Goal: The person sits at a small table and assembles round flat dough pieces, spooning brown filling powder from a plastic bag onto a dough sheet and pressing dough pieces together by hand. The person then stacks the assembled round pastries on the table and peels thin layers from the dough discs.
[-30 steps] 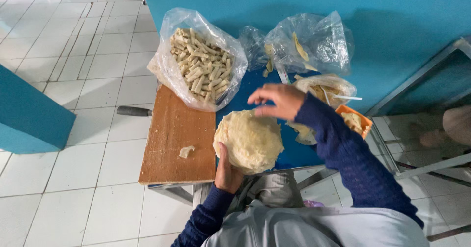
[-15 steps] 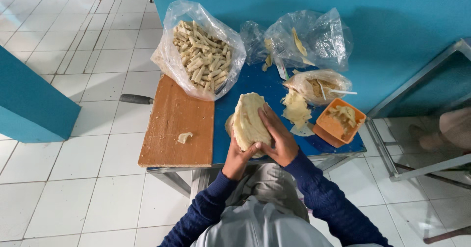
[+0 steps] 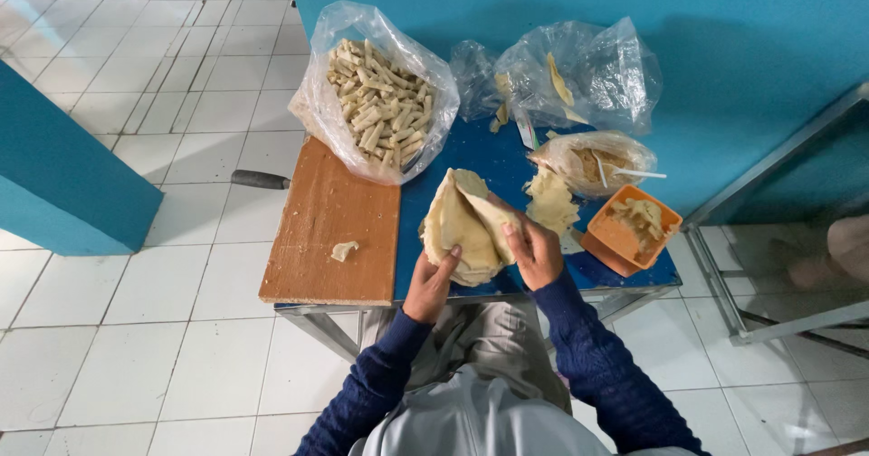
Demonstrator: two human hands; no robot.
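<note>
Head view, looking straight down: both hands hold a pale folded sheet of dough [image 3: 462,225] over the near edge of a small blue worktop [image 3: 489,157]. The left hand [image 3: 432,284] cups the dough from below, its fingers closed against the lower edge. The right hand [image 3: 534,252] lies on the folded flap, fingers wrapped over it and gripping. The dough stands partly lifted, folded to a point at the top.

Left of the dough a brown wooden board [image 3: 330,230] lies on the worktop, with one small dough scrap [image 3: 343,250] on it. A dark knife handle [image 3: 260,180] sticks out past the board's far left edge. Behind the board an open clear plastic bag [image 3: 376,94] is full of short pale dough sticks. Further right lie crumpled clear bags [image 3: 579,71] and a smaller bag [image 3: 593,159] with yellowish pieces. An orange square tub [image 3: 634,230] holding dough bits sits near the right hand. The floor is white tile [image 3: 136,347].
</note>
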